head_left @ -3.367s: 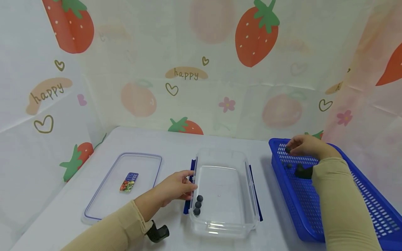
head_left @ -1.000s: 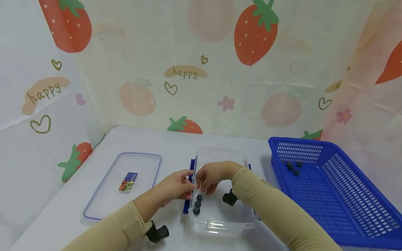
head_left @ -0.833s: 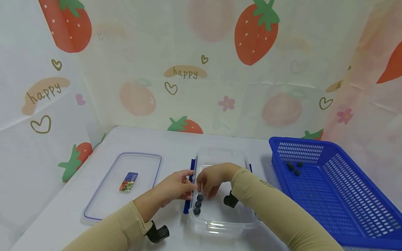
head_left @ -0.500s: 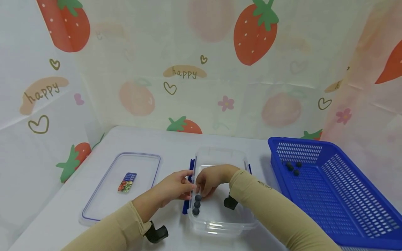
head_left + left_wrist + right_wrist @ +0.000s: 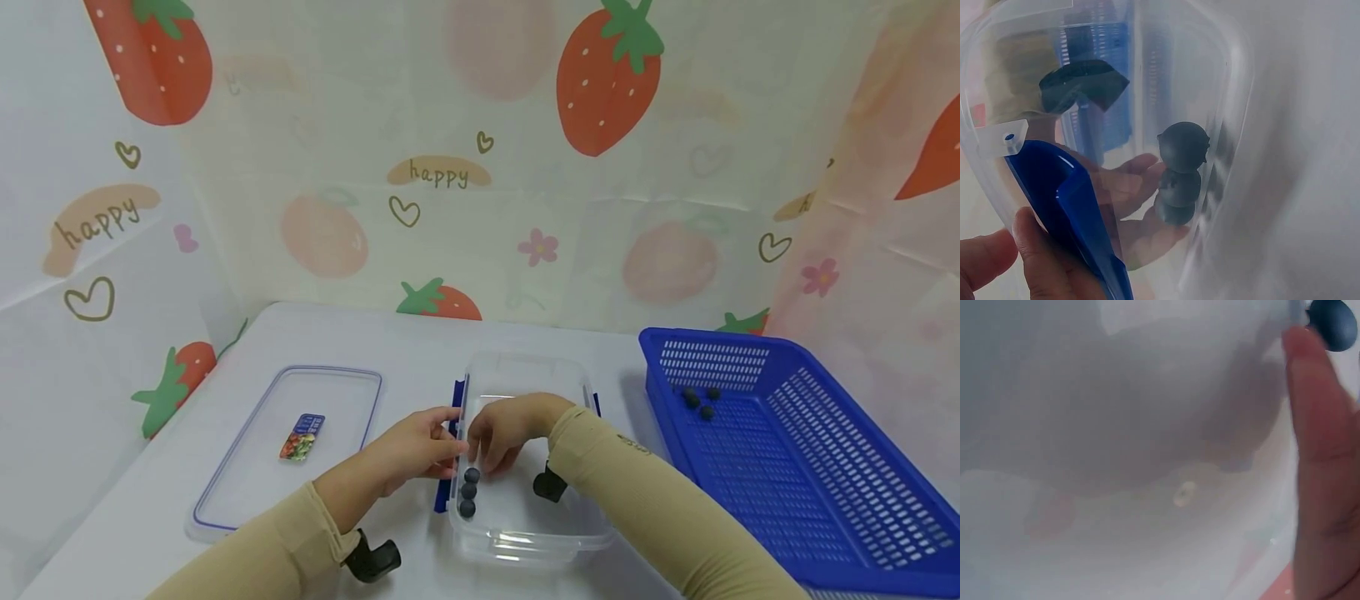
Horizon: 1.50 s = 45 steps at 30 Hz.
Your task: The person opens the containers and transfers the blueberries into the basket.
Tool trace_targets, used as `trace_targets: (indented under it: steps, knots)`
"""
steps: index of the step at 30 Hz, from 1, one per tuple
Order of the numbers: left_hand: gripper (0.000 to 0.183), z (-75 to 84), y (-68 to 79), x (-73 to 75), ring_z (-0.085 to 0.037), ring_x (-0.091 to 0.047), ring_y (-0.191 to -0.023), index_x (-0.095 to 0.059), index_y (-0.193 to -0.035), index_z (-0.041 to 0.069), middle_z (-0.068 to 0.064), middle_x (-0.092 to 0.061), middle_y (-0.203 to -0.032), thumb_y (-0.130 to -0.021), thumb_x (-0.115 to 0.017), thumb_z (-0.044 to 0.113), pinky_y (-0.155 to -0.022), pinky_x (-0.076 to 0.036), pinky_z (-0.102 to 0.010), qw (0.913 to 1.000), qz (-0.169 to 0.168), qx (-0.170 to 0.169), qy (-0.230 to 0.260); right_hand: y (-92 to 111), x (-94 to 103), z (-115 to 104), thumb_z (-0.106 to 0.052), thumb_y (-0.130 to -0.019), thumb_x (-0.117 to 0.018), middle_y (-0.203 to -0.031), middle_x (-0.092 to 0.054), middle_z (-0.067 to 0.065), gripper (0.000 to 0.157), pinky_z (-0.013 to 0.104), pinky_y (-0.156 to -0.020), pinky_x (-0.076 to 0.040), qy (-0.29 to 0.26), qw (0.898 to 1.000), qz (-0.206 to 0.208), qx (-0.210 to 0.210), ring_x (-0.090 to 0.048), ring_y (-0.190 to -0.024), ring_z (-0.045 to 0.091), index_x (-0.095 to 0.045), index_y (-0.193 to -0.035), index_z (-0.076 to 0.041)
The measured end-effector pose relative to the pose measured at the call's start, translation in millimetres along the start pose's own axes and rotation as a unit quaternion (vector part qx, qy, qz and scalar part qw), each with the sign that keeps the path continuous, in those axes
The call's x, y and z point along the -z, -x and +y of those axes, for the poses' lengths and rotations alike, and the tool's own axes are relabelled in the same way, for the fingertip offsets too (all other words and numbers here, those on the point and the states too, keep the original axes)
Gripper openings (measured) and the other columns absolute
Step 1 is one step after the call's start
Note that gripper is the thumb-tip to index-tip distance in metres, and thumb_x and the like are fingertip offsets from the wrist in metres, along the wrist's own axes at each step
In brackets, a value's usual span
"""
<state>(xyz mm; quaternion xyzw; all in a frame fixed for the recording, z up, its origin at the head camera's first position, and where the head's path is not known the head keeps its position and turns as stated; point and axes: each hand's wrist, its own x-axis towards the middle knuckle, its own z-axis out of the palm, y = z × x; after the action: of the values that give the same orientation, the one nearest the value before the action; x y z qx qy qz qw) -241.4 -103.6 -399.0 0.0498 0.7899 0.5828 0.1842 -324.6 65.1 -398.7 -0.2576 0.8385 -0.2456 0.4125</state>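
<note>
Three blueberries [image 5: 468, 491] lie in a row along the left wall inside the clear plastic container [image 5: 540, 533]; they show through its side in the left wrist view. My left hand [image 5: 420, 446] grips the left rim, thumb and fingers about the wall by the blue latch [image 5: 1079, 206]. Reaching down inside, my right hand [image 5: 513, 425] has its bent fingers at the far end of the row, pinching a blueberry [image 5: 1333, 324] that the fingers hide in the head view. One fingertip [image 5: 1300, 347] lies right at that berry in the right wrist view.
A blue mesh basket [image 5: 750, 492] stands at the right, with several blueberries [image 5: 701, 403] in its far left corner. To the left lies the clear lid [image 5: 247, 483] with its blue seal and a colourful label [image 5: 302, 437]. A strawberry-print curtain [image 5: 450, 233] hangs behind the white table.
From the basket, my right hand moved left into the container with a blueberry. Over the last second it stays there with only slight finger movement. My left hand keeps its place on the rim.
</note>
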Motion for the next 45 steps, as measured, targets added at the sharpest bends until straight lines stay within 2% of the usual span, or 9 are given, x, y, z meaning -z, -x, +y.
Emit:
trace_targets:
  steps: [3, 6, 15, 26, 35, 39, 45]
  knots:
    - [0.060, 0.2, -0.1, 0.1, -0.018, -0.056, -0.073, -0.032, -0.140, 0.007, -0.010, -0.057, -0.087, -0.087, -0.062, 0.014, -0.068, -0.055, -0.028, 1.0000, -0.001, 0.000, 0.002, -1.2, -1.3, 1.3, 0.004, -0.077, -0.067, -0.084, -0.063, 0.008, 0.018, 0.031, -0.068, -0.055, -0.012, 1.000, -0.018, 0.001, -0.064, -0.072, 0.018, -0.067, -0.090, -0.009]
    - [0.060, 0.5, 0.0, 0.2, -0.017, -0.056, -0.073, -0.032, -0.140, 0.006, -0.010, -0.057, -0.088, -0.088, -0.061, 0.013, -0.068, -0.054, -0.028, 1.0000, -0.004, 0.001, 0.005, -3.4, -2.0, 2.1, 0.004, -0.077, -0.066, -0.085, -0.064, 0.007, 0.018, 0.030, -0.069, -0.055, -0.016, 1.000, -0.018, 0.012, -0.063, -0.074, 0.016, -0.066, -0.091, -0.008]
    - [0.060, 1.4, 0.6, -0.6, -0.018, -0.057, -0.071, -0.032, -0.140, 0.007, -0.016, -0.057, -0.091, -0.088, -0.061, 0.013, -0.068, -0.055, -0.029, 1.0000, -0.001, 0.000, 0.000, -3.1, 2.1, 1.4, 0.002, -0.078, -0.067, -0.083, -0.064, 0.004, 0.013, 0.027, -0.072, -0.054, -0.001, 0.998, 0.055, 0.038, -0.059, -0.075, 0.014, -0.068, -0.087, -0.008]
    - [0.060, 3.6, 2.7, -0.7, -0.018, -0.057, -0.071, -0.032, -0.140, 0.007, -0.013, -0.057, -0.090, -0.087, -0.061, 0.013, -0.069, -0.055, -0.029, 1.0000, -0.001, 0.000, 0.001, 3.3, 10.7, -1.6, 0.000, -0.083, -0.063, -0.085, -0.066, 0.006, 0.009, 0.029, -0.073, -0.054, -0.026, 0.997, 0.046, 0.064, -0.063, -0.081, 0.017, -0.067, -0.088, -0.006]
    - [0.059, 2.0, 1.1, -1.4, -0.019, -0.057, -0.070, -0.033, -0.140, 0.008, -0.010, -0.056, -0.085, -0.088, -0.061, 0.014, -0.068, -0.055, -0.029, 1.0000, 0.002, 0.004, -0.002, 22.2, 27.7, -13.0, 0.004, -0.082, -0.062, -0.088, -0.064, 0.007, 0.012, 0.029, -0.075, -0.054, -0.006, 0.996, 0.050, 0.076, -0.063, -0.084, 0.017, -0.066, -0.092, -0.003]
    - [0.059, 1.9, 1.0, -1.7, -0.019, -0.057, -0.070, -0.033, -0.140, 0.008, -0.010, -0.056, -0.085, -0.088, -0.061, 0.014, -0.068, -0.055, -0.030, 1.0000, 0.005, 0.005, 0.000, 33.6, 39.7, -17.3, 0.004, -0.081, -0.062, -0.088, -0.065, 0.007, 0.015, 0.030, -0.076, -0.054, 0.007, 0.994, 0.073, 0.085, -0.064, -0.084, 0.019, -0.065, -0.095, 0.000]
    - [0.059, 3.5, 2.7, -2.2, -0.019, -0.057, -0.071, -0.034, -0.139, 0.008, -0.011, -0.057, -0.087, -0.088, -0.061, 0.015, -0.069, -0.055, -0.029, 0.9999, 0.009, 0.009, -0.002, 53.6, 59.9, -15.6, 0.001, -0.081, -0.065, -0.088, -0.064, 0.007, 0.012, 0.031, -0.076, -0.054, 0.010, 0.988, 0.114, 0.101, -0.062, -0.086, 0.024, -0.064, -0.091, -0.006]
